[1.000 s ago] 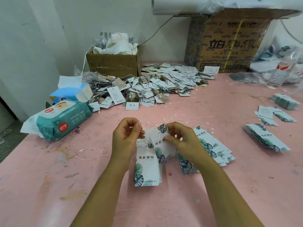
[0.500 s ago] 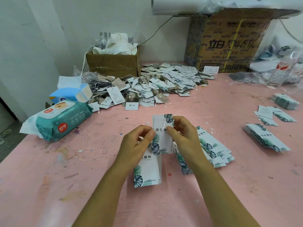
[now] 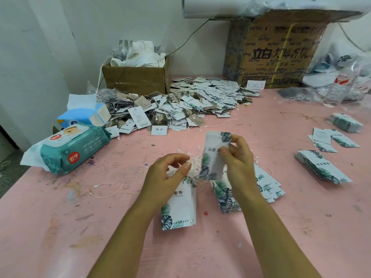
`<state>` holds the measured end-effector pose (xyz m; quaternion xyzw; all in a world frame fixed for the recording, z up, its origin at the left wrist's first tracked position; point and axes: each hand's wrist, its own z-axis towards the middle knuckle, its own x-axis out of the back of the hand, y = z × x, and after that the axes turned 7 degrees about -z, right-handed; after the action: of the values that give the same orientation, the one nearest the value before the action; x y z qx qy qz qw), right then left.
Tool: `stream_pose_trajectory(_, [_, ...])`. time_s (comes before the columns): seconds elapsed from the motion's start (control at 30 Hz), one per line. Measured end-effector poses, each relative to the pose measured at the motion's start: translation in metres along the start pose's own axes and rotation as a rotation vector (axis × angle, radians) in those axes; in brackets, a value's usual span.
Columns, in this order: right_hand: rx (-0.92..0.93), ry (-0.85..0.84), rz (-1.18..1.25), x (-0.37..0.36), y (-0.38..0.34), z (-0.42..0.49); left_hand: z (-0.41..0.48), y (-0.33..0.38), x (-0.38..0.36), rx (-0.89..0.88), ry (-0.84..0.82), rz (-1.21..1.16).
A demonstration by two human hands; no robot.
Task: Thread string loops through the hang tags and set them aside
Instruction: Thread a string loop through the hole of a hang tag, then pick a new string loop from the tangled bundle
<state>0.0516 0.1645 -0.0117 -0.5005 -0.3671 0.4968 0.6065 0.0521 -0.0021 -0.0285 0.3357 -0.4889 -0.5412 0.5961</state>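
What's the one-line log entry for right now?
phase: threading | left hand: grips tag stack | right hand: pinches single tag

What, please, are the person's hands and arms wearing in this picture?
Nothing that shows. The left hand and right hand have no gloves, rings or watch. The left forearm and right forearm are uncovered down to the picture's edge, with no sleeves in view.

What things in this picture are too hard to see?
Head view throughout.
- The lifted tag in the right hand: motion blur makes its print unreadable, and whether string passes through its hole is unclear.
- The tag stack: its top is hidden by the left hand and the string bundle.
- The small box: its contents are buried under white cloth.
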Motion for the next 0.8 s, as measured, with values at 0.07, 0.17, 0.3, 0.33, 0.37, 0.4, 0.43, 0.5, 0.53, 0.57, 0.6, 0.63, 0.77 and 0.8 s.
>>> stream_pose_trajectory(0.07, [-0.015, 0.152, -0.121, 0.012, -0.002, 0.005, 0.000, 0.000, 0.011, 0.015, -0.035, 0.080])
stream_pose_trajectory(0.17, [0.005, 0.303, -0.532, 0.030, 0.002, 0.013, -0.001, 0.000, 0.027, 0.099, -0.101, 0.171])
stream_pose_trajectory(0.3, [-0.153, 0.266, -0.975, 0.047, 0.005, 0.017, 0.000, -0.003, 0.034, 0.123, -0.170, 0.306])
stream_pose_trajectory(0.33, [-0.202, 0.237, -1.023, 0.049, 0.005, 0.018, 0.000, -0.003, 0.034, 0.125, -0.176, 0.324])
stream_pose_trajectory(0.37, [-0.247, 0.204, -1.055, 0.052, 0.005, 0.018, 0.000, -0.004, 0.034, 0.128, -0.180, 0.334])
stream_pose_trajectory(0.4, [-0.287, 0.170, -1.084, 0.054, 0.005, 0.017, 0.001, -0.005, 0.033, 0.129, -0.182, 0.341])
stream_pose_trajectory(0.43, [-0.316, 0.140, -1.111, 0.057, 0.005, 0.018, 0.001, -0.006, 0.032, 0.126, -0.182, 0.350])
stream_pose_trajectory(0.5, [-0.341, 0.118, -1.144, 0.061, 0.006, 0.019, 0.003, -0.009, 0.029, 0.119, -0.168, 0.385])
stream_pose_trajectory(0.53, [-0.348, 0.118, -1.157, 0.062, 0.006, 0.019, 0.004, -0.010, 0.028, 0.115, -0.155, 0.409])
stream_pose_trajectory(0.57, [-0.360, 0.113, -1.171, 0.061, 0.007, 0.020, 0.005, -0.012, 0.027, 0.108, -0.140, 0.431])
stream_pose_trajectory(0.6, [-0.376, 0.096, -1.186, 0.061, 0.009, 0.021, 0.005, -0.013, 0.026, 0.101, -0.124, 0.443])
stream_pose_trajectory(0.63, [-0.399, 0.071, -1.199, 0.060, 0.011, 0.022, 0.006, -0.013, 0.025, 0.093, -0.111, 0.445])
stream_pose_trajectory(0.77, [-0.439, 0.004, -1.232, 0.056, 0.019, 0.022, 0.005, -0.014, 0.021, 0.057, -0.078, 0.414])
stream_pose_trajectory(0.8, [-0.437, 0.005, -1.245, 0.055, 0.020, 0.022, 0.005, -0.013, 0.021, 0.044, -0.071, 0.408])
